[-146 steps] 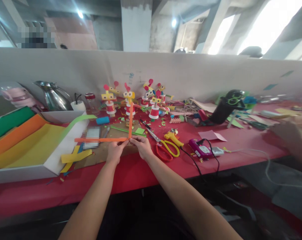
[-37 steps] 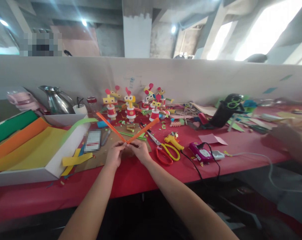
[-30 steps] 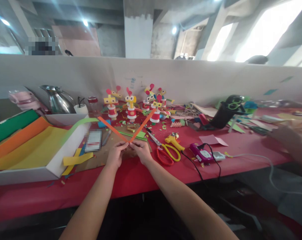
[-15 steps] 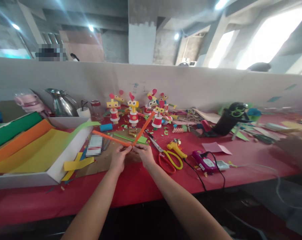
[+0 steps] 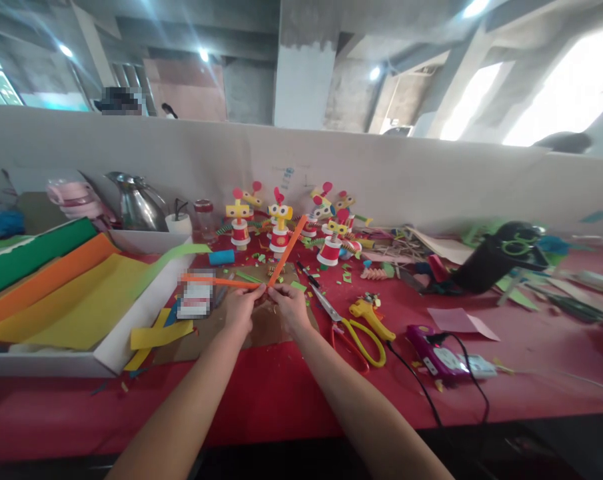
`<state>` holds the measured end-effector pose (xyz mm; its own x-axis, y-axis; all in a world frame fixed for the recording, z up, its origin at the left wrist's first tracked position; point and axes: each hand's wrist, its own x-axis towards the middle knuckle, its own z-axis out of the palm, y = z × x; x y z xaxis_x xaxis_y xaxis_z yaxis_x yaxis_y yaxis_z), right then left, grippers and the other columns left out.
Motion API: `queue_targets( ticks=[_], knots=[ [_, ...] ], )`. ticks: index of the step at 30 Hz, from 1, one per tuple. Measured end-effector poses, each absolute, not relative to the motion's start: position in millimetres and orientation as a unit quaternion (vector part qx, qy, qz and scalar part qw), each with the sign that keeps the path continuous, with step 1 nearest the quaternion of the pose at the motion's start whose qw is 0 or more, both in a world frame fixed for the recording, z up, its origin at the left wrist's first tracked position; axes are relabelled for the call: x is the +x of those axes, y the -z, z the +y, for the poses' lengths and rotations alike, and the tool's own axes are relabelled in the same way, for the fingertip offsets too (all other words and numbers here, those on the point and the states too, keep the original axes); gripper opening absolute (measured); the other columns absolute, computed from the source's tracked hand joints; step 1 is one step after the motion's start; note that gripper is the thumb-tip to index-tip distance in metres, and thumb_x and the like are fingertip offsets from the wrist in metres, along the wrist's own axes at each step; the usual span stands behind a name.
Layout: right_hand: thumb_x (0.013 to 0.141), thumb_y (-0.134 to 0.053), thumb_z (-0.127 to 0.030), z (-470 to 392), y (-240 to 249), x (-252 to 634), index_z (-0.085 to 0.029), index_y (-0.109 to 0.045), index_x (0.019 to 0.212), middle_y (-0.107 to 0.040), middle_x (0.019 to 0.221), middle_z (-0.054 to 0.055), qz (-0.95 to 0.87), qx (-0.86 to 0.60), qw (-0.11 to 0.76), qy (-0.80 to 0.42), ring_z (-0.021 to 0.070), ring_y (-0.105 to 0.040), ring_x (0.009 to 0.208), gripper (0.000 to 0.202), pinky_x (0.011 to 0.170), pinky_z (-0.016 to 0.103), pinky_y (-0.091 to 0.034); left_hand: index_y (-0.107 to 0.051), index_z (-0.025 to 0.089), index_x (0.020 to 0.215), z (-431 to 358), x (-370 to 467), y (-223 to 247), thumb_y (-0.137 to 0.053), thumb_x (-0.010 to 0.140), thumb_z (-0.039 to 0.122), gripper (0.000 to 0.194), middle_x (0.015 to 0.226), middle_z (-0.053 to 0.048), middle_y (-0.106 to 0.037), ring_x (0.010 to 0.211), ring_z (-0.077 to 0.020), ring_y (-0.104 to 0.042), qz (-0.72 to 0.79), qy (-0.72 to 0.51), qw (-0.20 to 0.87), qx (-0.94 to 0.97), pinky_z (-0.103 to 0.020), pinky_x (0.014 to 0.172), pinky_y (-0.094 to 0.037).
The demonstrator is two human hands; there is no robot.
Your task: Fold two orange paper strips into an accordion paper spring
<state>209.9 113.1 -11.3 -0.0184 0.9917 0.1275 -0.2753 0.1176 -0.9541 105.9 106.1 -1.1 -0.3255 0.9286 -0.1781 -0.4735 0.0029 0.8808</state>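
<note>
Two orange paper strips (image 5: 287,250) meet at one end, where my fingertips pinch them. One strip reaches left, the other points up and to the right. My left hand (image 5: 242,308) is closed on the joined end from the left side. From the right, my right hand (image 5: 290,308) pinches the same corner, its fingertips almost touching the left ones. The exact fold between the fingers is hidden. Below the hands lies a brown cardboard sheet (image 5: 274,328). Scissors (image 5: 334,313) with red and yellow handles and a yellow glue gun (image 5: 372,319) lie to the right.
Several paper-cup figures (image 5: 280,230) stand at the back. On the left, a white box (image 5: 146,303) holds coloured paper. A purple power socket (image 5: 438,353) with cables lies right, near a black container (image 5: 486,267). A steel jug (image 5: 136,207) stands behind the box.
My view has turned slightly, so the table things appear shifted. Both hands still pinch the strips' joined end; the left-hand strip now lies more level.
</note>
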Motion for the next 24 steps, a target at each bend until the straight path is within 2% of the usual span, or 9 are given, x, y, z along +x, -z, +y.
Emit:
queue_targets(
  ticks=[5, 11, 13, 15, 19, 24],
  knots=[
    [0.065, -0.068, -0.036, 116, 17, 213, -0.016, -0.069, 0.065, -0.061, 0.057, 0.0, -0.47, -0.402, 0.583, -0.527, 0.0121, -0.052, 0.054, 0.02, 0.055, 0.025, -0.041, -0.068, 0.013, 0.064, 105, 103, 2, -0.084, 0.047, 0.034, 0.032, 0.057, -0.002, -0.066, 0.052, -0.0147, -0.06, 0.449, -0.652, 0.558, 0.248, -0.029, 0.059, -0.048],
    [0.068, -0.067, -0.032, 117, 16, 218, -0.017, -0.07, 0.067, -0.063, 0.06, 0.0, -0.516, -0.421, 0.555, -0.498, 0.0147, -0.055, 0.057, 0.015, 0.055, 0.025, -0.042, -0.068, 0.013, 0.065, 100, 103, 3, -0.083, 0.049, 0.036, 0.031, 0.057, -0.002, -0.066, 0.054, -0.0162, -0.061, 0.452, -0.661, 0.551, 0.234, -0.029, 0.058, -0.048],
    [0.071, -0.065, -0.031, 115, 11, 221, -0.018, -0.07, 0.068, -0.064, 0.061, 0.0, -0.551, -0.438, 0.546, -0.454, 0.0149, -0.056, 0.058, 0.014, 0.056, 0.025, -0.042, -0.069, 0.013, 0.067, 98, 106, 3, -0.082, 0.052, 0.036, 0.03, 0.059, -0.003, -0.067, 0.058, -0.0167, -0.062, 0.455, -0.664, 0.547, 0.23, -0.029, 0.061, -0.048],
    [0.074, -0.064, -0.029, 112, 7, 225, -0.018, -0.07, 0.071, -0.065, 0.064, 0.001, -0.573, -0.445, 0.541, -0.425, 0.0156, -0.057, 0.06, 0.013, 0.058, 0.025, -0.043, -0.071, 0.013, 0.077, 95, 111, 3, -0.081, 0.055, 0.033, 0.031, 0.068, -0.004, -0.07, 0.067, -0.0173, -0.065, 0.439, -0.664, 0.548, 0.259, -0.029, 0.069, -0.048],
    [0.079, -0.063, -0.029, 110, 4, 232, -0.019, -0.07, 0.077, -0.068, 0.072, 0.003, -0.589, -0.412, 0.539, -0.439, 0.0175, -0.061, 0.069, 0.013, 0.064, 0.027, -0.046, -0.072, 0.015, 0.086, 88, 117, 2, -0.077, 0.062, 0.03, 0.029, 0.078, -0.006, -0.073, 0.078, -0.0186, -0.066, 0.447, -0.644, 0.559, 0.271, -0.031, 0.079, -0.048],
    [0.078, -0.065, -0.026, 112, 3, 233, -0.021, -0.071, 0.08, -0.069, 0.078, 0.004, -0.591, -0.39, 0.547, -0.445, 0.0174, -0.063, 0.073, 0.008, 0.067, 0.027, -0.049, -0.07, 0.017, 0.096, 83, 120, 2, -0.073, 0.068, 0.03, 0.03, 0.094, -0.007, -0.073, 0.091, -0.0201, -0.065, 0.435, -0.641, 0.561, 0.292, -0.032, 0.086, -0.047]
  ],
)
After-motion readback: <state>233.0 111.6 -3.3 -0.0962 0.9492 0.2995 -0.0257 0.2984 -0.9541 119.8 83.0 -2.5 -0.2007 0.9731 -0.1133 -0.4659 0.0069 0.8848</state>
